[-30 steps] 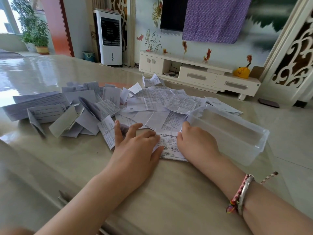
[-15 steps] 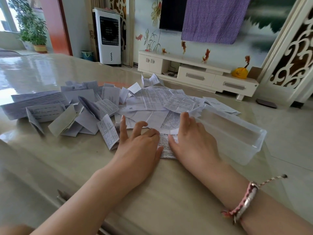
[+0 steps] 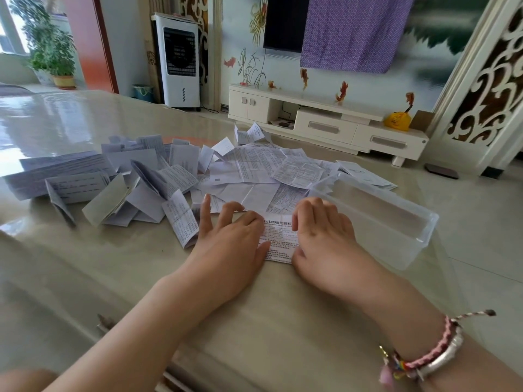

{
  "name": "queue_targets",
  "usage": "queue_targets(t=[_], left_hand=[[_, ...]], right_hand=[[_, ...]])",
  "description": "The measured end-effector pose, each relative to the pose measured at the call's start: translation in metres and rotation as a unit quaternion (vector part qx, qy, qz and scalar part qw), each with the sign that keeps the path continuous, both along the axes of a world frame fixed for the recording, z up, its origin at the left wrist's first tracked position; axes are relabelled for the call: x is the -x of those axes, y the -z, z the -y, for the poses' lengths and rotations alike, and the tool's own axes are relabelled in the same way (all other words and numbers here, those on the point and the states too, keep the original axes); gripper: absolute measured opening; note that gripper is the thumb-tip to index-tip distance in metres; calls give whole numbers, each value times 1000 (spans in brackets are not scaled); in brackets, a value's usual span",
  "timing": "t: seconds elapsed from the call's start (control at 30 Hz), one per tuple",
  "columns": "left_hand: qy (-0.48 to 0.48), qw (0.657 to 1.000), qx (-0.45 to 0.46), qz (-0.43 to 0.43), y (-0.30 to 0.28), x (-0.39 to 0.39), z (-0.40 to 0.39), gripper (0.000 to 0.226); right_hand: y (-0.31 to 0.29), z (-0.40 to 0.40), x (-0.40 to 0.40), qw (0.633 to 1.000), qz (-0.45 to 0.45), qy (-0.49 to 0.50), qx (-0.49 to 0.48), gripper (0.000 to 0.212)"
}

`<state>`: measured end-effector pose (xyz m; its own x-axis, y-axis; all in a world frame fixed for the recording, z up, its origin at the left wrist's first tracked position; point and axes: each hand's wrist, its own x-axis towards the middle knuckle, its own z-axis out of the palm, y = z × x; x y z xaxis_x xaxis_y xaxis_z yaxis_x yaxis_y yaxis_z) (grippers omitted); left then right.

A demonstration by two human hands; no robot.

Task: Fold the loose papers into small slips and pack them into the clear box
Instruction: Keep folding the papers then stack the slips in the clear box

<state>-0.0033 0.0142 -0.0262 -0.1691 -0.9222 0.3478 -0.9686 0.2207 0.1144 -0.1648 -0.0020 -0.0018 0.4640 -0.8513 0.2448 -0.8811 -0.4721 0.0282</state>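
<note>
At the near edge of the table (image 3: 85, 278), one printed paper (image 3: 280, 241) lay flat between the left hand (image 3: 229, 244) and the right hand (image 3: 325, 236). Both hands pressed on it with loosely bent fingers, and I could not tell if either one pinched an edge. The sheet looked thin, light and soft, so it would probably crease easily and slide on the glossy top; its free corners seemed the best hold. The clear box (image 3: 376, 219) stood just beside the right hand, with the loose papers (image 3: 254, 171) behind.

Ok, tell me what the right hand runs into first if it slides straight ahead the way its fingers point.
Probably the loose white printed sheets lying just beyond the right hand; the clear plastic box sits just to its right, likely outside that line, though depth is uncertain.
</note>
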Motion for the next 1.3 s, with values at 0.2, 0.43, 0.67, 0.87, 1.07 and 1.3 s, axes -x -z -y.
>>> queue_targets(t=[0.2, 0.43, 0.67, 0.87, 1.07, 1.3], left_hand=[[-15, 1000, 4, 10, -3, 8, -1, 34], [4, 999, -41, 16, -2, -1, 2, 42], [73, 994, 80, 12, 13, -18, 5, 37], [77, 996, 51, -19, 7, -18, 1, 59], [27, 999, 11, -25, 11, -16, 1, 83], [55, 998, 5, -11, 8, -19, -3, 68]], right_hand=[[-7, -1, 4, 998, -31, 11, -49, 34], [-9, -1, 4, 996, -40, 8, -76, 35], [-10, -4, 6, 996, -41, 9, -77, 37], [-6, 4, -4, 987, 150, 16, 49, 24], [12, -1, -29, 992, 109, -37, 46, 31], [-1, -6, -19, 999, 32, -13, -7, 31]])
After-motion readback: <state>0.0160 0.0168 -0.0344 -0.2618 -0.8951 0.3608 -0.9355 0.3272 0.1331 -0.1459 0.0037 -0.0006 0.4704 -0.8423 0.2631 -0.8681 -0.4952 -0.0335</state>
